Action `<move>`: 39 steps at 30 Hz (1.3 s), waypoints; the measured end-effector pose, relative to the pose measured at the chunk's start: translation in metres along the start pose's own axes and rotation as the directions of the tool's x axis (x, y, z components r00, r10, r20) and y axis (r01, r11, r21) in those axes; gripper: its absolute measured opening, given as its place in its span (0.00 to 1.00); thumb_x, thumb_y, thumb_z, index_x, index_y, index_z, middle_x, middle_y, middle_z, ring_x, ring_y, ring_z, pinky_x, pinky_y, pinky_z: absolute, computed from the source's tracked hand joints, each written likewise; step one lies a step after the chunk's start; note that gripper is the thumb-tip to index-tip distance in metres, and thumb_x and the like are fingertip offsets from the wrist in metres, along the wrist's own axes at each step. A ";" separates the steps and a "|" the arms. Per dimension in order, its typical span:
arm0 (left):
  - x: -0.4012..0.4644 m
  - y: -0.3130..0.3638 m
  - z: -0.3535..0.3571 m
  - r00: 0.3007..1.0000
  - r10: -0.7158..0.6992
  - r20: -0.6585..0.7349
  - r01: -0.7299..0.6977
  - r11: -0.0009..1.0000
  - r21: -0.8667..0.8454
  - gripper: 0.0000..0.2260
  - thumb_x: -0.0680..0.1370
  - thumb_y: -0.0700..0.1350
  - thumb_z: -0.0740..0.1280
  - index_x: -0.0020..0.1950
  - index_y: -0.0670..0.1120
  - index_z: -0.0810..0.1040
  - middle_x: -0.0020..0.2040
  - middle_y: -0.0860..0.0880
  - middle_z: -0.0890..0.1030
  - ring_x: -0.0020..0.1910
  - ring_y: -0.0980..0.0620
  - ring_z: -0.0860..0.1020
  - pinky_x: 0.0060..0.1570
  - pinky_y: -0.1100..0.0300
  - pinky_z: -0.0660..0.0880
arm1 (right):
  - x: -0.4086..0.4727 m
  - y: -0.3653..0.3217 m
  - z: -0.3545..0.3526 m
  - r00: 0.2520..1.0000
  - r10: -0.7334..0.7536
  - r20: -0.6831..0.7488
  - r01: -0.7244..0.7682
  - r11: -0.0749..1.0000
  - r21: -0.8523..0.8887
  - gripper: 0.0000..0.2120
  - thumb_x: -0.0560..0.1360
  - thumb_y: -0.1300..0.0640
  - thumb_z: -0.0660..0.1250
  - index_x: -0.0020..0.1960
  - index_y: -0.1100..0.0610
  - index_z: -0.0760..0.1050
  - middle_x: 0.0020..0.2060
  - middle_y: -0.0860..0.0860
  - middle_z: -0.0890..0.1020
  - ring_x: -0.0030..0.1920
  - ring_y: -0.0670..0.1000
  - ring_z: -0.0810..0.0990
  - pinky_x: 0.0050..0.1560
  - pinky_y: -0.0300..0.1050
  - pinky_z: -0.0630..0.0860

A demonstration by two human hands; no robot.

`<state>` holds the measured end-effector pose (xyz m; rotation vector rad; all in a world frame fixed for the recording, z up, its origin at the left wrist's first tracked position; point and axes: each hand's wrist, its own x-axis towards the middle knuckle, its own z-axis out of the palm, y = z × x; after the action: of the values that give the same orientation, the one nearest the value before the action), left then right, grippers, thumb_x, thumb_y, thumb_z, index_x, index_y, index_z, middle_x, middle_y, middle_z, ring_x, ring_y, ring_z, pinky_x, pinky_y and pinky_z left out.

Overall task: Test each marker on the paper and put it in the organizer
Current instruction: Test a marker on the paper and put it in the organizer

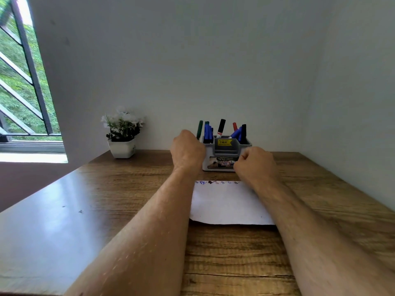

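Observation:
A grey and white organizer point(226, 146) stands at the back of the desk, with several blue, black, red and green markers upright in it. My left hand point(187, 151) is at its left side, fingers curled round a green marker point(200, 128) that sticks up just outside the organizer's left edge. My right hand point(255, 164) is curled against the organizer's right front corner and grips it there. A white paper point(226, 202) lies in front of the organizer between my forearms, with a row of small test scribbles point(217, 182) along its far edge.
A white pot of white flowers point(123, 135) stands at the back left of the wooden desk point(132, 178). A wall runs close behind the organizer and along the right. A barred window point(23, 82) is on the left.

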<state>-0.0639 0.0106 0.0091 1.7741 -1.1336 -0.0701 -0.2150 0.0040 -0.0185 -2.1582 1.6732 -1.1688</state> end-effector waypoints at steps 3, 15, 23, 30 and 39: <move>-0.001 0.013 0.002 0.999 0.036 0.037 -0.028 0.977 -0.211 0.08 0.76 0.40 0.71 0.55 0.44 0.81 0.46 0.50 0.80 0.45 0.52 0.80 0.45 0.58 0.78 | 0.003 0.001 0.001 0.988 -0.050 -0.146 0.066 0.992 0.104 0.05 0.74 0.63 0.67 0.45 0.54 0.74 0.42 0.49 0.78 0.42 0.46 0.77 0.32 0.31 0.65; -0.020 0.034 0.021 0.933 0.194 0.302 -0.021 0.869 -0.495 0.03 0.71 0.40 0.74 0.44 0.43 0.84 0.40 0.46 0.86 0.40 0.47 0.85 0.45 0.51 0.83 | 0.009 -0.006 -0.004 0.973 -0.069 -0.222 0.183 0.816 0.548 0.16 0.81 0.46 0.61 0.60 0.52 0.81 0.53 0.46 0.84 0.54 0.43 0.82 0.57 0.43 0.78; -0.033 0.044 0.019 0.870 0.330 0.366 -0.279 0.942 -0.186 0.02 0.75 0.41 0.71 0.42 0.47 0.82 0.36 0.52 0.82 0.36 0.55 0.81 0.40 0.66 0.78 | 0.015 -0.004 -0.008 0.969 0.120 -0.215 0.076 0.685 0.725 0.11 0.80 0.50 0.64 0.52 0.52 0.83 0.43 0.45 0.85 0.45 0.42 0.83 0.52 0.40 0.80; -0.021 0.038 0.005 0.911 0.168 0.375 0.137 0.737 -0.662 0.11 0.80 0.48 0.67 0.49 0.40 0.82 0.38 0.47 0.82 0.38 0.51 0.81 0.43 0.58 0.83 | 0.010 -0.005 -0.010 0.956 -0.037 -0.291 0.179 0.861 0.477 0.12 0.82 0.56 0.59 0.53 0.56 0.81 0.36 0.46 0.80 0.35 0.42 0.77 0.32 0.28 0.71; -0.021 0.038 0.005 0.925 0.072 0.374 0.262 0.593 -0.761 0.07 0.77 0.45 0.72 0.43 0.42 0.83 0.37 0.47 0.85 0.39 0.51 0.83 0.48 0.56 0.82 | 0.005 -0.006 -0.014 0.966 -0.084 -0.243 0.180 0.895 0.407 0.12 0.76 0.47 0.70 0.49 0.55 0.86 0.33 0.46 0.83 0.32 0.39 0.80 0.30 0.24 0.70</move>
<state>-0.1032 0.0186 0.0264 0.9857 -1.0086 -0.8967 -0.2200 0.0064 -0.0032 -1.9417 1.1975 -1.6849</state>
